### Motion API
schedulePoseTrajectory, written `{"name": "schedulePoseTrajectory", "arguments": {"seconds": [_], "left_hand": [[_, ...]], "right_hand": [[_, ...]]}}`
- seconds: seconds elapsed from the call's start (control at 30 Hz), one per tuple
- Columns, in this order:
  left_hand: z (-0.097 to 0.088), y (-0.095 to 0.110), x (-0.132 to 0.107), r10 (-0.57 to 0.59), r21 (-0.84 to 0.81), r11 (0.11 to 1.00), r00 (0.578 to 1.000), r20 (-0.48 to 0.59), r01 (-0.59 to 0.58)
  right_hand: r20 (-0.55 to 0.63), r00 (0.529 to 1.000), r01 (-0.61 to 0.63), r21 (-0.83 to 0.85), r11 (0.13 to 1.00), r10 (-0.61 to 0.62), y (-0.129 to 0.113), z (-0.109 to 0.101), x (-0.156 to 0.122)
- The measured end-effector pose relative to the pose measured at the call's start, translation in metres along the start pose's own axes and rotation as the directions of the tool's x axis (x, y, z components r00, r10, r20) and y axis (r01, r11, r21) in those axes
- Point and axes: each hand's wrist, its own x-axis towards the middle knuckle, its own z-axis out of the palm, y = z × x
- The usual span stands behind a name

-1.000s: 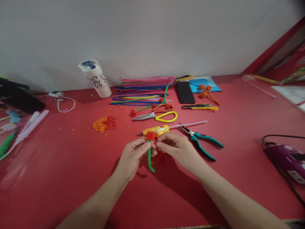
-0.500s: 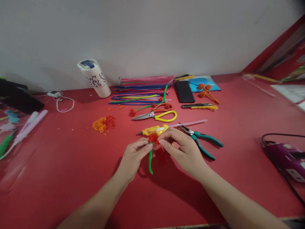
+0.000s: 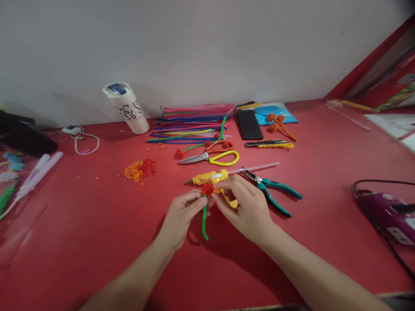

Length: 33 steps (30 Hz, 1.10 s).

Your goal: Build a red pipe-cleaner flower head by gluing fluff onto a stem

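Note:
My left hand (image 3: 182, 214) pinches a pipe-cleaner flower (image 3: 205, 203): a red fuzzy head on a green stem that hangs down toward the table. My right hand (image 3: 247, 207) meets it from the right, its fingertips closed on the red head. Both hands hover just above the red table (image 3: 97, 233). A yellow glue gun (image 3: 214, 178) with a clear glue stick lies right behind my fingers, its handle partly under my right hand. Green-handled pliers (image 3: 274, 195) lie just right of my right hand.
Yellow-handled scissors (image 3: 214, 158), a pile of coloured pipe cleaners (image 3: 191, 125), a black phone (image 3: 248, 124), a utility knife (image 3: 270, 144), orange pipe-cleaner flowers (image 3: 281, 125) and a white cup (image 3: 128, 108) lie behind. Orange and red trimmings (image 3: 139, 168) sit left. A purple device (image 3: 389, 211) with a cable is at right.
My right hand has slid forward and left over the glue gun's handle, closing on the red head. The flower and my left hand have shifted slightly.

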Motion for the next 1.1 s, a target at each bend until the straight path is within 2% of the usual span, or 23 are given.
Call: {"name": "schedulePoseTrajectory", "arguments": {"seconds": [0.13,0.53,0.7,0.8,0.97,1.1], "left_hand": [[0.0000,0.0002,-0.0002,0.010,-0.012,1.000,1.000,-0.011,-0.010],[-0.0008,-0.0040,0.0000,0.016,0.007,1.000,1.000,-0.009,-0.016],[-0.0013,-0.0038,0.0002,0.031,0.038,0.999,1.000,-0.004,-0.031],[-0.0010,-0.0020,0.0002,0.074,0.101,0.992,0.997,0.007,-0.074],[-0.0015,0.0009,-0.0005,0.211,0.273,0.939,0.977,0.018,-0.208],[-0.0020,0.0008,-0.0012,0.223,0.300,0.929,0.975,0.008,-0.215]], "right_hand": [[-0.014,0.997,0.076,-0.065,0.995,-0.077,-0.0019,0.0025,-0.0012],[0.003,0.992,0.126,-0.169,0.977,-0.128,-0.0025,0.0052,-0.0022],[-0.026,0.995,0.092,-0.153,0.984,-0.097,-0.0044,0.0062,-0.0026],[-0.027,0.996,0.081,-0.142,0.987,-0.086,-0.0044,0.0061,-0.0033],[-0.029,0.995,0.090,-0.141,0.986,-0.095,-0.0030,0.0069,-0.0049],[-0.023,0.995,0.097,-0.156,0.983,-0.102,-0.0042,0.0085,-0.0055]]}}
